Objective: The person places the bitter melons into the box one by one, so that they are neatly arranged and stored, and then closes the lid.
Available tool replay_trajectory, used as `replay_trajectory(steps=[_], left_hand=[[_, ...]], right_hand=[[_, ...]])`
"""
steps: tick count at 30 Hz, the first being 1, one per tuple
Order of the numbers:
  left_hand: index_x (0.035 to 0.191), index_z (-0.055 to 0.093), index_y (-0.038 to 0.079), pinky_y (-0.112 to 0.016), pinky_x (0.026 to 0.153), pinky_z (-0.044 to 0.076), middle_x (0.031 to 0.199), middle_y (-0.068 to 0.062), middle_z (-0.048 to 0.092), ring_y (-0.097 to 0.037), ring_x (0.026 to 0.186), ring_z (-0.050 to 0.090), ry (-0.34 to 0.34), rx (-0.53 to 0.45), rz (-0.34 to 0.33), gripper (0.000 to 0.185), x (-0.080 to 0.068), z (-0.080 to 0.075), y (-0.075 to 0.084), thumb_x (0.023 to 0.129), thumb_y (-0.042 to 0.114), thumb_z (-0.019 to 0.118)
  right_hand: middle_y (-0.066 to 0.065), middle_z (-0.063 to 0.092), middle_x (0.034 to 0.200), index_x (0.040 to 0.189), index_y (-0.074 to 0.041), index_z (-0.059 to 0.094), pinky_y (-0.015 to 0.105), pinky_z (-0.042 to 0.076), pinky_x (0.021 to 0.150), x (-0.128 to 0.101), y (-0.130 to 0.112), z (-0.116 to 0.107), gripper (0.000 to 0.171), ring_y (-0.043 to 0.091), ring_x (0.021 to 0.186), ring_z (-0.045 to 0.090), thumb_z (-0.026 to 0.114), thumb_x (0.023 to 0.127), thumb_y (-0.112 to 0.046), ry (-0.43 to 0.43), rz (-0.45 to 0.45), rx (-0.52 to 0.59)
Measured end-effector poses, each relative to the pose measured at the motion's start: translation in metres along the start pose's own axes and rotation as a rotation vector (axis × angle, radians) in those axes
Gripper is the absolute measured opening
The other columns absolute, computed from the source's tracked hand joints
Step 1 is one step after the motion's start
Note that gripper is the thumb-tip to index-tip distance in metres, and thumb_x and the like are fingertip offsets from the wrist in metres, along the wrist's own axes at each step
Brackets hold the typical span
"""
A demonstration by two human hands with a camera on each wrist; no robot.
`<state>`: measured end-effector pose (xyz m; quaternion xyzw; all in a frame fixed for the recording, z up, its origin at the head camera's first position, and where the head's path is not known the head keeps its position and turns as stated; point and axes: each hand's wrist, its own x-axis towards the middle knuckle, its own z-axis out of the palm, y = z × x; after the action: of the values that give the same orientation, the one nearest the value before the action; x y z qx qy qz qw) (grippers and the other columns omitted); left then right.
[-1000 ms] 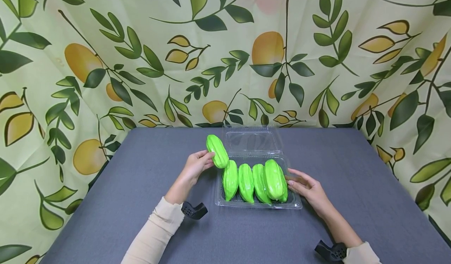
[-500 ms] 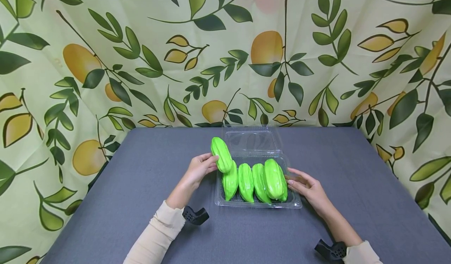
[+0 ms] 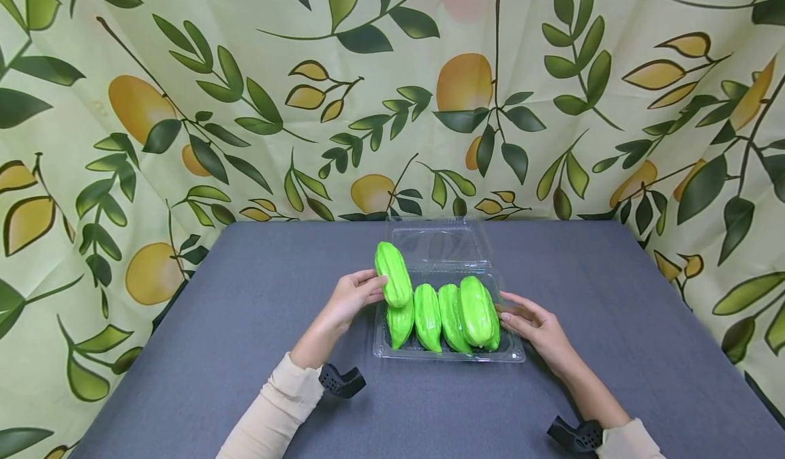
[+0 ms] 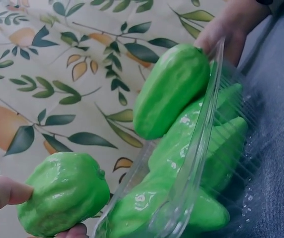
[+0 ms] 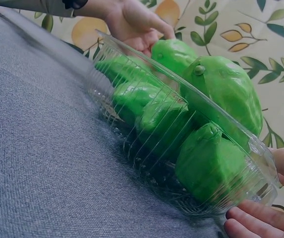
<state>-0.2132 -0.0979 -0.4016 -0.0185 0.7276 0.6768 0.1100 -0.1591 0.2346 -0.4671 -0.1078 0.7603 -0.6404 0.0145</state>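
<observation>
My left hand (image 3: 356, 294) pinches a bright green, ridged, glossy fruit (image 3: 394, 275) between thumb and fingers. This fruit is tilted above the left end of a clear plastic clamshell box (image 3: 450, 358) and partly covers another green fruit (image 3: 401, 329) inside. Several like it lie side by side in the box, among them a middle fruit (image 3: 427, 319). One more fruit (image 3: 475, 309) rests on top of the row at the right end. With fairly straight fingers, my right hand (image 3: 542, 333) touches the right end of the box; the right wrist view shows its fingers (image 5: 261, 223) against the wall.
The box's clear lid (image 3: 438, 244) stands open behind the fruits. A grey cloth-covered table (image 3: 294, 255) lies underneath, and a leaf-and-fruit patterned curtain (image 3: 392, 132) hangs beyond its far edge. Both wrists wear black camera mounts, such as the left mount (image 3: 343, 381).
My left hand has moved right and slightly down, bringing its green fruit over the leftmost fruit in the box. My right hand has stayed at the box's right end.
</observation>
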Motion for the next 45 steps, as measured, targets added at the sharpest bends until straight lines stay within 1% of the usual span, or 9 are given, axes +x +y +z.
replay_trajectory(steps=[10,12,17,20,27,30,38,45], left_hand=[[0.132,0.047,-0.015,-0.031,0.088,0.059,0.122,-0.034,0.061,-0.012,0.086,0.069,-0.031,0.026,0.014,0.047,-0.001,0.006,-0.002,0.094,0.01,0.058],[0.133,0.046,-0.016,-0.032,0.089,0.059,0.123,-0.034,0.06,-0.015,0.088,0.07,-0.042,0.035,0.021,0.048,-0.001,0.007,-0.002,0.094,0.01,0.058],[0.134,0.045,-0.015,-0.034,0.09,0.058,0.125,-0.034,0.06,-0.028,0.097,0.071,-0.065,0.074,0.034,0.049,-0.004,0.01,-0.001,0.094,0.011,0.058],[0.133,0.047,-0.014,-0.035,0.09,0.058,0.124,-0.033,0.061,-0.032,0.098,0.071,-0.076,0.091,0.038,0.049,-0.005,0.012,-0.001,0.093,0.011,0.059],[0.134,0.047,-0.013,-0.035,0.092,0.058,0.123,-0.032,0.062,-0.034,0.099,0.071,-0.101,0.118,0.043,0.05,-0.007,0.016,0.002,0.093,0.012,0.059],[0.133,0.046,-0.015,-0.036,0.091,0.058,0.123,-0.033,0.061,-0.036,0.098,0.071,-0.121,0.134,0.058,0.05,-0.008,0.017,0.002,0.093,0.012,0.059],[0.135,0.044,-0.014,-0.037,0.093,0.057,0.123,-0.032,0.061,-0.036,0.098,0.071,-0.167,0.148,0.04,0.053,-0.01,0.023,0.003,0.093,0.014,0.059],[0.135,0.043,-0.016,-0.036,0.091,0.058,0.122,-0.034,0.061,-0.038,0.098,0.07,-0.21,0.157,0.038,0.054,-0.009,0.028,0.003,0.093,0.013,0.06]], right_hand=[[-0.027,0.066,0.108,0.139,0.009,0.04,0.012,0.055,0.082,0.001,0.001,0.0,0.048,-0.01,0.101,0.063,0.055,0.097,-0.009,-0.009,-0.017,0.022],[-0.027,0.066,0.108,0.139,0.009,0.041,0.012,0.055,0.082,0.001,0.001,0.0,0.048,-0.01,0.102,0.063,0.055,0.097,-0.009,-0.009,-0.018,0.023],[-0.028,0.066,0.108,0.139,0.009,0.041,0.012,0.055,0.082,0.001,0.001,0.0,0.048,-0.01,0.102,0.063,0.055,0.097,-0.01,-0.006,-0.014,0.015],[-0.028,0.065,0.107,0.139,0.01,0.04,0.012,0.055,0.081,0.001,0.0,0.0,0.049,-0.011,0.101,0.063,0.056,0.097,-0.01,0.0,-0.008,0.005],[-0.029,0.065,0.106,0.139,0.009,0.04,0.012,0.055,0.081,0.001,-0.002,-0.001,0.05,-0.011,0.1,0.063,0.057,0.097,-0.012,0.008,0.013,-0.011],[-0.029,0.065,0.106,0.139,0.009,0.04,0.012,0.055,0.081,0.0,-0.002,-0.001,0.051,-0.011,0.1,0.063,0.057,0.097,-0.013,0.008,0.015,-0.011],[-0.027,0.066,0.108,0.139,0.01,0.039,0.012,0.055,0.082,0.0,0.001,-0.001,0.05,-0.01,0.101,0.063,0.056,0.097,-0.01,-0.002,-0.007,0.025],[-0.027,0.066,0.108,0.139,0.011,0.039,0.012,0.055,0.082,0.0,0.002,0.0,0.05,-0.01,0.101,0.063,0.055,0.097,-0.011,-0.01,-0.012,0.032]])
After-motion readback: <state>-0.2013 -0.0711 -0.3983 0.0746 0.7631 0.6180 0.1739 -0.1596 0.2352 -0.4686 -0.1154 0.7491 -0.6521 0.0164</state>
